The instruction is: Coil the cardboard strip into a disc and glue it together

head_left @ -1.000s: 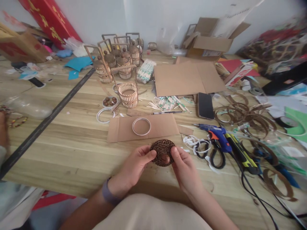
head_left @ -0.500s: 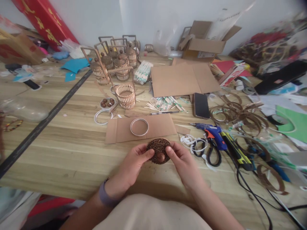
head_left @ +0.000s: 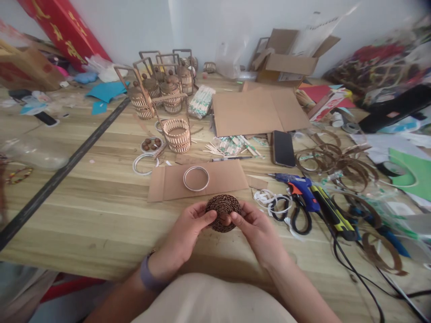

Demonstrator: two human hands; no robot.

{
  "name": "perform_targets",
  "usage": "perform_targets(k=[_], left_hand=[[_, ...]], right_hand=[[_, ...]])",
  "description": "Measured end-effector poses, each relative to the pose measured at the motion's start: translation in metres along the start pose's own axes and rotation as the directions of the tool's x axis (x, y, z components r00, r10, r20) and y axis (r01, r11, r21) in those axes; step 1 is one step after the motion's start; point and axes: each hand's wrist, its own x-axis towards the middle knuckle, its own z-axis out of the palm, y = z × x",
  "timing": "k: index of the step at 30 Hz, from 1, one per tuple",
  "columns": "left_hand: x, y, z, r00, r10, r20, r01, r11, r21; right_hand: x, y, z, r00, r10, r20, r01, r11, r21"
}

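Note:
A round lid of coiled corrugated cardboard (head_left: 223, 202) is held above the table's front part, with a small brown wooden bead (head_left: 225, 219) near its middle. My left hand (head_left: 190, 229) grips its left rim, thumb on top. From the other side my right hand (head_left: 257, 229) is closed on it, the thumb by the bead; the fingers of both hands are partly hidden beneath. Just beyond lies a white-edged ring (head_left: 196, 178) on a flat cardboard piece (head_left: 229, 176). Farther off, an open striped basket with a handle (head_left: 177, 138) stands beside a dish of brown beads (head_left: 151, 144).
Several lidded baskets (head_left: 171, 98) stand at the back. To the right lie a blue glue gun (head_left: 301, 188), black-handled scissors (head_left: 301, 220), a yellow-black cutter (head_left: 332, 211), a phone (head_left: 283, 149) and brown strip coils (head_left: 357, 170). Cables run off the front right. A cardboard sheet (head_left: 249, 112) lies behind.
My right thumb has slid from the lid's right rim inward to the bead. The lid looks slightly turned or tilted; my left hand keeps its grip.

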Motion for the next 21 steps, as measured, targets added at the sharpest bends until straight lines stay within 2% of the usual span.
perform_targets(k=[10, 14, 18, 21], left_hand=[[-0.002, 0.001, -0.002, 1.0, -0.016, 0.017, 0.018, 0.998, -0.067], [-0.003, 0.005, -0.003, 1.0, 0.004, 0.011, -0.003, 0.999, -0.053], [-0.005, 0.009, -0.005, 0.999, -0.014, 0.053, 0.014, 1.0, 0.001], [-0.006, 0.009, -0.004, 0.999, 0.007, 0.046, -0.008, 1.0, 0.027]], right_hand=[[0.003, 0.006, -0.001, 0.999, 0.027, 0.033, -0.028, 0.999, 0.034], [0.005, 0.003, -0.001, 0.998, 0.023, 0.051, -0.023, 1.0, -0.016], [0.006, -0.004, 0.0, 0.989, 0.024, 0.145, -0.013, 0.997, -0.077], [0.007, -0.007, 0.0, 0.993, -0.01, 0.115, 0.032, 0.982, -0.187]])
